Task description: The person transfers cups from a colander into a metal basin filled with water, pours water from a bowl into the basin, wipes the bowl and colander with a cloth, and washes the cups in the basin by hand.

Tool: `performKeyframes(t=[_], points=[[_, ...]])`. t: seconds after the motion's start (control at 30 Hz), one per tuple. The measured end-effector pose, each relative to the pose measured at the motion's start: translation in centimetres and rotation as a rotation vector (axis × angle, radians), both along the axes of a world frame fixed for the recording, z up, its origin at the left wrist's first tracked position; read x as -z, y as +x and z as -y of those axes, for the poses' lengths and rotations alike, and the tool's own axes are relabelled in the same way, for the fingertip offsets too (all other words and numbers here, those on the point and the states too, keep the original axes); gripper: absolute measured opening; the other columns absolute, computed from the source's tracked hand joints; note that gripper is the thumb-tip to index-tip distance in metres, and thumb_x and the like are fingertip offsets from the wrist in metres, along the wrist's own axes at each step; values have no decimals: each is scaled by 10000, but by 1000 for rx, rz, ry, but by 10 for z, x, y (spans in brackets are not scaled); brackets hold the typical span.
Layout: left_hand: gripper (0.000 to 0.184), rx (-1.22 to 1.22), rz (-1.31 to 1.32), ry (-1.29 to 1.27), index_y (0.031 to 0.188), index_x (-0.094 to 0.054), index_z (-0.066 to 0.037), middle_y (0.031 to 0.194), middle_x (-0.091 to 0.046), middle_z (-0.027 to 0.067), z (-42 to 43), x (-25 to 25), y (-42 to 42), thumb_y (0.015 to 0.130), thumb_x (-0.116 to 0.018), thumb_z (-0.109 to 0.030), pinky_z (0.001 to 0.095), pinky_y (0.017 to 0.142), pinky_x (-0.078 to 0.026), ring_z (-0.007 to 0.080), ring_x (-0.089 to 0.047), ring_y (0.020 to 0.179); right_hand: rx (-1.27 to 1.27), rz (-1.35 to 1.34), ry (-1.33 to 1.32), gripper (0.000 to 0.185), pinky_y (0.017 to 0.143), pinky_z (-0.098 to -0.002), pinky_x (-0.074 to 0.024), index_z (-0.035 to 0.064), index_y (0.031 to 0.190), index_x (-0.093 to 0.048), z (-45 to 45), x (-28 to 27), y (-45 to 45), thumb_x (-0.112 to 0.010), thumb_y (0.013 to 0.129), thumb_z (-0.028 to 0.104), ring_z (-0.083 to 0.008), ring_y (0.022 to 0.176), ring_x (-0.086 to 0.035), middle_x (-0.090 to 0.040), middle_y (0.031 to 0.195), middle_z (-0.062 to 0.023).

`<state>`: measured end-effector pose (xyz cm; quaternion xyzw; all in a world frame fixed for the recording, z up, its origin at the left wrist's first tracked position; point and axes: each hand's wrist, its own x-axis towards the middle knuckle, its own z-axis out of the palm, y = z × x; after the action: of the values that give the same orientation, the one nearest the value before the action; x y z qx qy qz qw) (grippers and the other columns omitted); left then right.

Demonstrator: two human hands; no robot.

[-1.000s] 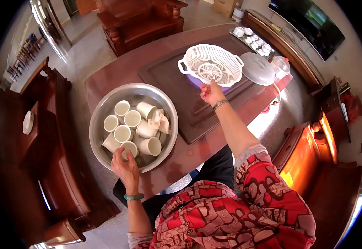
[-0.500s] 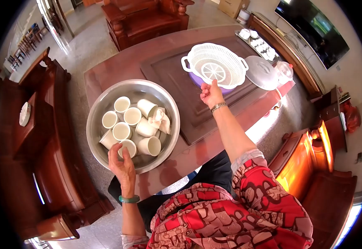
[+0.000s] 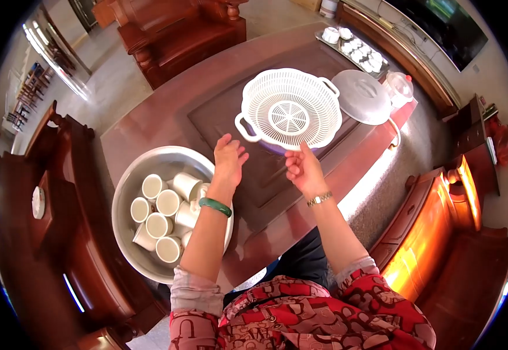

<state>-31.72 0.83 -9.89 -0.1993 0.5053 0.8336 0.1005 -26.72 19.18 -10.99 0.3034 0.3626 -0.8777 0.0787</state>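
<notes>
A white plastic colander (image 3: 318, 125) with two looped handles rests over a purple basin (image 3: 274, 147), which it mostly covers. My right hand (image 3: 305, 170) pinches the colander's near rim, the other fingers curled. Just short of the near left handle, my left hand (image 3: 229, 161) reaches out with fingers apart and nothing in them. Below my left forearm stands a wide metal basin (image 3: 127, 248) holding several white cups (image 3: 168, 202), some upright and some tipped over. A whitish cloth-like piece among them is partly hidden by my left arm.
The basins stand on a dark red wooden table (image 3: 166, 111). A round metal lid (image 3: 360, 96), a clear plastic container (image 3: 399, 86) and a tray (image 3: 335, 46) with small white cups lie toward the far right end. Wooden chairs (image 3: 178, 38) and benches surround the table.
My left hand has left the metal basin and moved right toward the colander. The colander looks nearer and turned, its left handle now closer to me. The view has shifted a little.
</notes>
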Motion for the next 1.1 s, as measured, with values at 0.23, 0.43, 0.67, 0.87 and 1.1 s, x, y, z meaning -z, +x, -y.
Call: performKeyframes(t=[0.23, 0.43, 0.67, 0.87, 1.1], points=[[333, -4, 84, 316, 1270, -434, -67, 1061, -594, 108, -23, 17, -4, 975, -336, -184, 430, 852, -455, 276, -580, 930, -57, 28, 49, 514, 408, -265, -284, -22, 810, -571, -8, -8, 5, -415, 961, 444, -112, 391, -351, -533, 559, -68], [268, 14, -5, 251, 1212, -463, -88, 1126, -555, 105, -26, 23, -4, 961, -423, -173, 408, 846, -460, 249, -561, 958, -19, 10, 97, 516, 416, -256, -271, -14, 818, -579, 1, -13, 3, -426, 957, 458, -94, 397, -335, -529, 569, -42], [260, -52, 8, 325, 1185, -501, -96, 1026, -593, 72, -26, 36, 1, 940, -508, -181, 371, 798, -473, 202, -565, 869, -33, 20, 41, 511, 377, -254, -284, -35, 811, -574, 0, -12, 6, -419, 967, 427, -118, 377, -367, -545, 564, -86], [245, -51, -14, 412, 1139, -523, -84, 1005, -605, 80, -23, 40, 2, 931, -543, -210, 383, 827, -475, 219, -570, 865, -76, -4, 143, 538, 351, -250, -279, -39, 771, -587, 3, -2, 7, -430, 959, 439, -126, 348, -365, -537, 543, -95], [217, -134, -102, 217, 1026, -560, -54, 909, -647, 93, -6, 49, -2, 922, -575, -243, 361, 753, -523, 209, -618, 796, -256, -180, 705, 284, 352, -213, -299, 34, 663, -617, -54, -47, 2, -646, 839, 255, -70, 359, -421, -593, 546, -52]])
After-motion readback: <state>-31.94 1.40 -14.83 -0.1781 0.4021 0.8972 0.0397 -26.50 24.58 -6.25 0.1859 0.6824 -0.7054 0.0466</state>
